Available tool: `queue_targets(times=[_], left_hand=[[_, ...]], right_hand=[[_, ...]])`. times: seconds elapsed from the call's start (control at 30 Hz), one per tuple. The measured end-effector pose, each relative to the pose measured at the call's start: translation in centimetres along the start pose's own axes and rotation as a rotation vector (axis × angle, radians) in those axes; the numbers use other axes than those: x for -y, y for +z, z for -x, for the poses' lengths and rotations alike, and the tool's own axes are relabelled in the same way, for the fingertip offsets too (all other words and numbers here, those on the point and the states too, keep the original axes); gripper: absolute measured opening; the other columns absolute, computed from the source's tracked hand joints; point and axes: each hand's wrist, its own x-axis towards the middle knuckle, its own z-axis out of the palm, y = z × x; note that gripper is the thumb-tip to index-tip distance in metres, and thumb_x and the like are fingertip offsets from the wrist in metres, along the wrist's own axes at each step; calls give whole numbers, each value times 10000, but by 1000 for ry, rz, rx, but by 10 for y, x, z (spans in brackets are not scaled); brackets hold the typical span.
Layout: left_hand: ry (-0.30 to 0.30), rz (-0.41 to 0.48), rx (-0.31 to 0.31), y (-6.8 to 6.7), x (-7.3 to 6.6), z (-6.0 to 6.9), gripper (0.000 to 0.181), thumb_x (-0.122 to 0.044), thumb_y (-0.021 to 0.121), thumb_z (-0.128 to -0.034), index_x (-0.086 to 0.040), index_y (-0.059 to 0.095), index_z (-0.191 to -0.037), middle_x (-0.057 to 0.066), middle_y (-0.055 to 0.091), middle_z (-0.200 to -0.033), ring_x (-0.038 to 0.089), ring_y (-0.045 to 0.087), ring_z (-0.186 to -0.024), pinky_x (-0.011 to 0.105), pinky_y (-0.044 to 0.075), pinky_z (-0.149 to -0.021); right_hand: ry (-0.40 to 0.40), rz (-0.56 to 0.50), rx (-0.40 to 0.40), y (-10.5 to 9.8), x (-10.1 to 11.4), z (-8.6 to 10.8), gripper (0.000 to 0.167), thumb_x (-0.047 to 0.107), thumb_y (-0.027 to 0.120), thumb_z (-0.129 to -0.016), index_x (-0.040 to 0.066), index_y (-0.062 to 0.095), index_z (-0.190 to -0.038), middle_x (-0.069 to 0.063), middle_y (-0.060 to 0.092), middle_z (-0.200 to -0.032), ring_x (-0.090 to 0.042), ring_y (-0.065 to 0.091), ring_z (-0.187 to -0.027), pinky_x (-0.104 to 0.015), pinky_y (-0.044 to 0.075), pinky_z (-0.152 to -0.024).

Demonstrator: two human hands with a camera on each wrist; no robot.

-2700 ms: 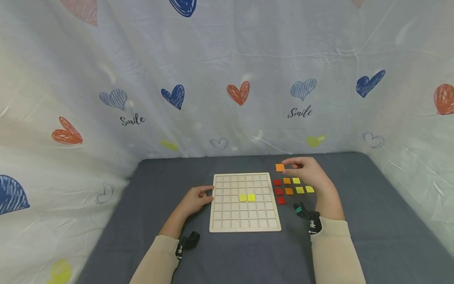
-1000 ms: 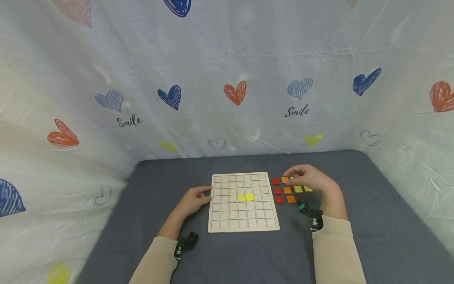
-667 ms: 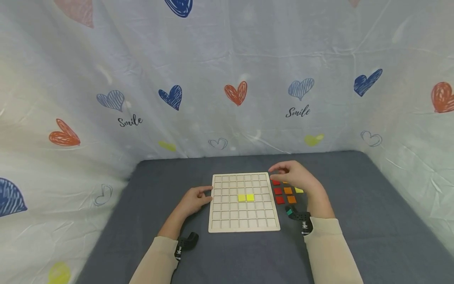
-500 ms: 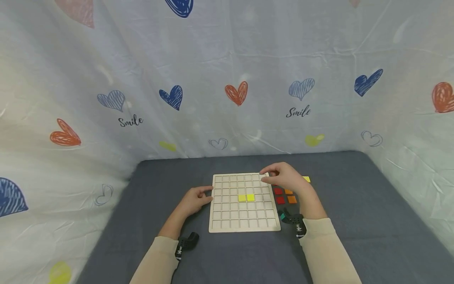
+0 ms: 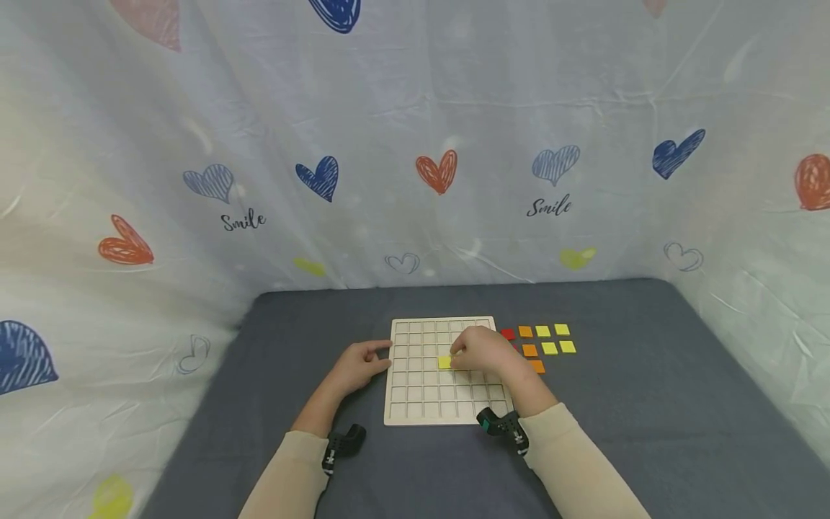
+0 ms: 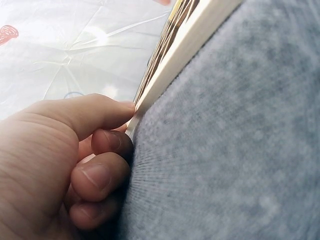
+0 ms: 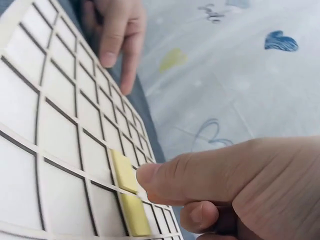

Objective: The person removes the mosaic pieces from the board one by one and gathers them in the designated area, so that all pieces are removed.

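Observation:
A pale wooden grid board lies on the dark cloth. My left hand rests against its left edge, thumb and index finger extended and touching the rim; the left wrist view shows the thumb on that edge. Over the board's middle is my right hand, fingers bent, with thumb and index fingertips down at two yellow tiles. The left yellow tile shows in the head view; the other yellow tile is covered there. In the right wrist view the thumb hides the index tip, so whether a tile is pinched is unclear.
Right of the board lie small square tiles in columns: a red tile, an orange tile, a yellow tile and several others. The right forearm covers some of them. A white curtain with printed hearts hangs behind the table.
The orange tile that my right hand held is out of it, and an orange tile now lies nearest in that column. My right hand has moved left over the board. The left hand stays put.

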Motion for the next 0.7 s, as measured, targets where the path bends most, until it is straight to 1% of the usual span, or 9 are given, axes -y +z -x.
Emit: queue_targets(times=[0.1, 0.2, 0.27, 0.37, 0.47, 0.6, 0.7], left_hand=[[-1, 1, 2, 0, 0, 0, 461, -149, 746, -955, -86, 647, -1401, -16, 497, -554, 100, 330, -414, 283, 310, -438], [-2, 4, 3, 0, 0, 0, 459, -146, 742, -957, -80, 645, -1400, -18, 497, -553, 99, 326, -413, 285, 307, -435], [5, 0, 4, 0, 0, 0, 456, -144, 738, -959, -72, 644, -1400, -20, 497, -554, 96, 325, -413, 281, 306, -434], [12, -6, 7, 0, 0, 1, 456, -142, 733, -963, -67, 640, -1403, -20, 494, -552, 96, 322, -409, 281, 304, -430], [3, -2, 8, 0, -1, 1, 462, -150, 737, -961, -75, 639, -1406, -19, 491, -549, 96, 321, -410, 280, 302, -429], [-8, 2, -4, 0, -1, 1, 467, -150, 749, -951, -77, 645, -1401, -14, 495, -551, 96, 328, -415, 282, 301, -436], [-7, -1, -11, 0, 0, 0, 465, -140, 749, -948, -70, 647, -1396, -13, 500, -557, 96, 336, -418, 280, 305, -438]], right_hand=[[36, 54, -13, 6, 5, -2, 148, 200, 838, -854, 139, 835, -989, 4, 750, -1017, -173, 665, -859, -425, 550, -803], [68, 85, -24, 9, 9, -2, 143, 213, 846, -846, 151, 833, -974, 13, 746, -1005, -159, 654, -846, -425, 546, -803], [75, 87, -29, 10, 11, -1, 139, 205, 846, -846, 149, 827, -973, 15, 741, -998, -155, 645, -822, -422, 544, -797], [75, 60, -25, 10, 12, 0, 129, 168, 838, -848, 145, 812, -973, 15, 728, -994, -161, 618, -798, -411, 533, -780], [71, 63, -37, 12, 14, 1, 144, 139, 829, -849, 143, 800, -990, 4, 722, -1022, -189, 629, -838, -412, 529, -781], [88, 125, -79, 16, 16, 0, 170, 127, 826, -838, 133, 802, -1007, -12, 730, -1055, -233, 664, -933, -430, 540, -795], [115, 134, -106, 20, 18, -1, 173, 111, 816, -828, 129, 807, -1000, -5, 735, -1039, -229, 665, -919, -422, 541, -769]])
